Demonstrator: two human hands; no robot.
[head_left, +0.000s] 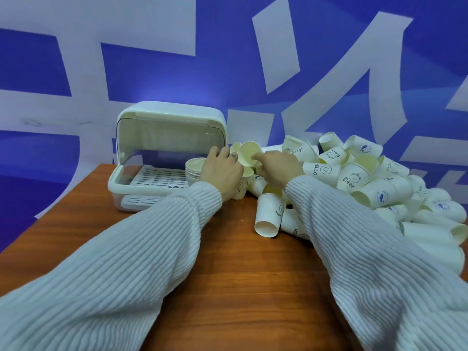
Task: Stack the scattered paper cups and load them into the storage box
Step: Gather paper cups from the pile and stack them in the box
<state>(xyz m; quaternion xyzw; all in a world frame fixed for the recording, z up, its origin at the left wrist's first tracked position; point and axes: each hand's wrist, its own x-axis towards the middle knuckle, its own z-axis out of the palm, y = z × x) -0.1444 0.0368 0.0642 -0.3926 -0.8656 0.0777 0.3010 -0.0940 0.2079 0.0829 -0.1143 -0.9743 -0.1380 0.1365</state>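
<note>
Nesting: person's left hand (221,171) grips a short stack of white paper cups (193,171) just right of the white plastic storage box with raised clear lid (162,158); right hand (277,167) brings a single cream-lined paper cup (249,153) over, mouth facing the camera.
Fingers L: curled round the stack's far side, knuckles up; a bear-print cup (241,190) sits under the wrist, contact unclear.
Fingers R: look pinched on the single cup's rim, index out along it; thumb not visible, so grip only judged.
Doing it well: turn the single cup base-down, line up w/ the stack's top rim, drop straight in; keep L steady so the stack doesn't tip. Press lightly, paper rims crush easily.
Box: far left on the brown wooden table (228,262), lid up, slatted white tray inside, looks unloaded.
Pile: big heap of printed white cups (367,178) at right, most lying on sides; plenty left, task early.
Hidden: stack's lower part and count behind L hand; both palms; heap's right edge cut off by frame; near cups partly under the ribbed white sleeve (367,236).
Hard to read: box's back wall behind lid glare.
</note>
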